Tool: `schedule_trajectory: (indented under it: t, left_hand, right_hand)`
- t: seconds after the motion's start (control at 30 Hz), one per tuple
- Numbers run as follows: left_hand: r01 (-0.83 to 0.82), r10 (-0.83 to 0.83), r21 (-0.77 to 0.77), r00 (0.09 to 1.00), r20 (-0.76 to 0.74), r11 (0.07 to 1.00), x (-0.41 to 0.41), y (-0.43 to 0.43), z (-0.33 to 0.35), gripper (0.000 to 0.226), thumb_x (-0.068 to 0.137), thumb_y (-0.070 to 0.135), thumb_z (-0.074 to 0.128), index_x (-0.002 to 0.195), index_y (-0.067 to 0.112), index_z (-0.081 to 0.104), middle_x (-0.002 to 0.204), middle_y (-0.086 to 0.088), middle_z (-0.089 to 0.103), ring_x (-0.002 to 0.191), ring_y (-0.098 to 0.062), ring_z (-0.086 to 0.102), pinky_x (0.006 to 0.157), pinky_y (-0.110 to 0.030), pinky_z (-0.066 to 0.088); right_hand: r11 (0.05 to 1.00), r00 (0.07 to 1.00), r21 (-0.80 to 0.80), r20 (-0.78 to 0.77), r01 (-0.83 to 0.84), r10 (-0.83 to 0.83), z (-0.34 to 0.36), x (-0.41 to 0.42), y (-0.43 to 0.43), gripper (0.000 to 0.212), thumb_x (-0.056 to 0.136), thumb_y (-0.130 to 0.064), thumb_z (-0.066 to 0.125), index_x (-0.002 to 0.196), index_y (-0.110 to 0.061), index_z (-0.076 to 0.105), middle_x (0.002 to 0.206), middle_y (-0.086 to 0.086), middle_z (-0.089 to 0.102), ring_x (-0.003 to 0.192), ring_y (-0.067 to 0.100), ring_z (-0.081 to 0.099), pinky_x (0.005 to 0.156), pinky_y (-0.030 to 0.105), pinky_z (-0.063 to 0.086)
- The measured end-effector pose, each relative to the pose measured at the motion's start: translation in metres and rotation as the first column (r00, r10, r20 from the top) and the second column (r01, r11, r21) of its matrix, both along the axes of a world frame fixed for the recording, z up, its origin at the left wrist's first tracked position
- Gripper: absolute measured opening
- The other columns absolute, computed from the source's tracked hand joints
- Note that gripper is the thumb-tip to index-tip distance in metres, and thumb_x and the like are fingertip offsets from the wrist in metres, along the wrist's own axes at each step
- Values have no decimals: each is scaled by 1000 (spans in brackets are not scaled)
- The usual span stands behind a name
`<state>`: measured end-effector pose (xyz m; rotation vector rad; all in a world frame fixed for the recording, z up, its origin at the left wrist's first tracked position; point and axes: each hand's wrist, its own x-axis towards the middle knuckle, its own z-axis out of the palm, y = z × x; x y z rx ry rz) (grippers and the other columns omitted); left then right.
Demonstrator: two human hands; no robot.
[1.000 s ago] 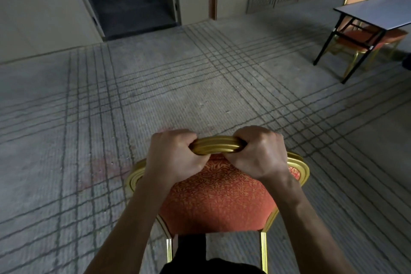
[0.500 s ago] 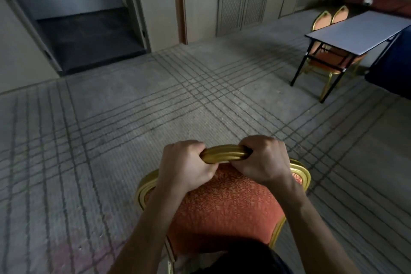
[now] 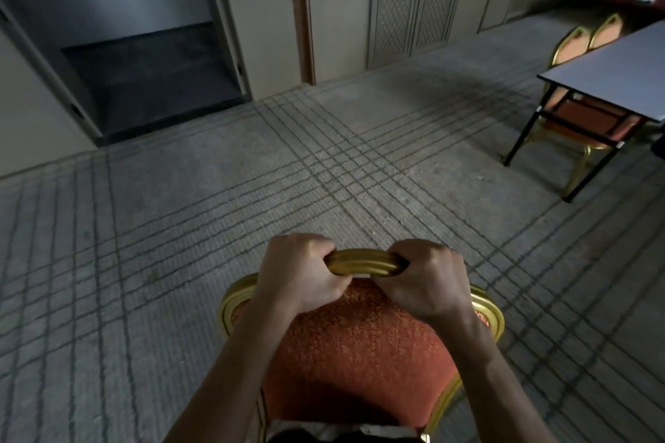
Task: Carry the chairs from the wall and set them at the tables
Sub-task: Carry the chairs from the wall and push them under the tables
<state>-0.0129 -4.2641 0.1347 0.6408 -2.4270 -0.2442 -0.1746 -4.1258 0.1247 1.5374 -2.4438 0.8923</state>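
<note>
A banquet chair point(image 3: 363, 345) with a gold frame and orange-red padded back is right in front of me at the bottom centre. My left hand point(image 3: 300, 271) grips the top rail of its back on the left side. My right hand point(image 3: 426, 277) grips the same rail on the right, a short stretch of gold rail showing between the two fists. The chair's seat and legs are mostly hidden below the back. At the right edge stands a white-topped folding table point(image 3: 611, 72) with black legs.
Two matching chairs point(image 3: 590, 38) stand behind the table and another chair point(image 3: 590, 122) is tucked under it. An open dark doorway point(image 3: 151, 72) lies at the far left, with panelled wall doors point(image 3: 410, 0) beside it. Grey lined carpet point(image 3: 252, 191) stretches between me and the table.
The view has swung left and lifted, so the doorway and the table both sit further right in frame and closer. Both hands keep their grip on the chair back.
</note>
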Motion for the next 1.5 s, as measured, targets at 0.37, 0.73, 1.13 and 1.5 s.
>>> schedule_trajectory:
  t: [0.37, 0.73, 1.13, 1.5]
  left_hand:
    - [-12, 12, 8, 1000, 5, 1000, -163, -186, 1, 43, 67, 47, 73, 51, 17, 47, 49, 8, 48, 45, -16, 50, 48, -28, 41]
    - [137, -137, -6, 991, -8, 991, -367, -420, 0, 48, 69, 56, 69, 53, 20, 43, 52, 7, 52, 48, -20, 55, 48, -29, 43]
    - [234, -231, -78, 972, 52, 969, -637, -592, -8, 41, 62, 43, 78, 52, 18, 47, 53, 4, 55, 50, -22, 57, 47, -29, 41]
    - [233, -233, -18, 972, 18, 972, -863, -714, 2, 39, 66, 40, 71, 53, 23, 39, 51, 6, 49, 47, -17, 51, 48, -26, 33]
  right_hand:
    - [999, 999, -27, -43, -31, 29, 8, -163, -186, 36, 76, -57, 58, 63, -23, 62, 59, -11, 55, 53, 13, 52, 53, 28, 41]
    - [995, 994, -20, -29, 103, -103, 15, -345, -400, 39, 73, -62, 59, 62, -25, 61, 58, -14, 51, 53, 10, 51, 56, 28, 44]
    - [978, 980, -71, 2, 198, -199, -11, -597, -557, 42, 77, -60, 63, 62, -21, 61, 60, -9, 59, 54, 14, 56, 53, 32, 47]
    - [980, 980, -30, 8, 199, -198, 1, -830, -684, 37, 73, -59, 61, 65, -23, 63, 64, -9, 61, 62, 14, 61, 58, 32, 49]
